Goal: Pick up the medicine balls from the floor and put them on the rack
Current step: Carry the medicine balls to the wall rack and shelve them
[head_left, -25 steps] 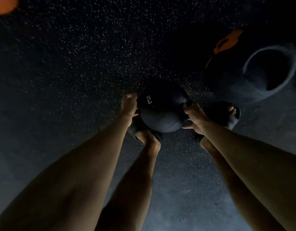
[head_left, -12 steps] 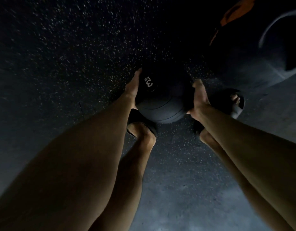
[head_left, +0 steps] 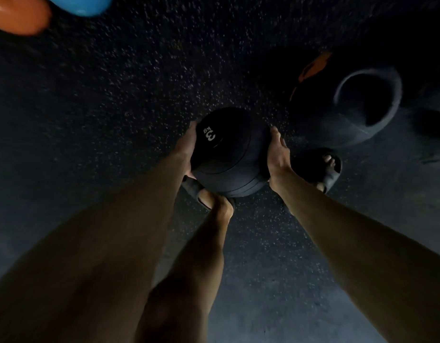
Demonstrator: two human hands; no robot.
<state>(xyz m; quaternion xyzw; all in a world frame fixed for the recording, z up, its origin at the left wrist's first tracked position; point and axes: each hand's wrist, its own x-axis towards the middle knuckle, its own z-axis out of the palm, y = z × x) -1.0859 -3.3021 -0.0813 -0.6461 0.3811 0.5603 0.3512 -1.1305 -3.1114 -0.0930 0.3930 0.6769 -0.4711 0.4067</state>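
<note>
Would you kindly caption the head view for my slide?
Left hand and right hand hold a black medicine ball above speckled floor.

Single view, head-worn, wide-angle. It faces steeply down at the speckled floor point(head_left: 110, 125), almost straight over the person's own legs point(head_left: 201, 256). Forearms enter from the lower corners and meet mid-frame, where the left hand point(head_left: 186, 149) and right hand point(head_left: 278, 154) hold the medicine ball point(head_left: 226, 157) at arm's reach below the lens.
</note>
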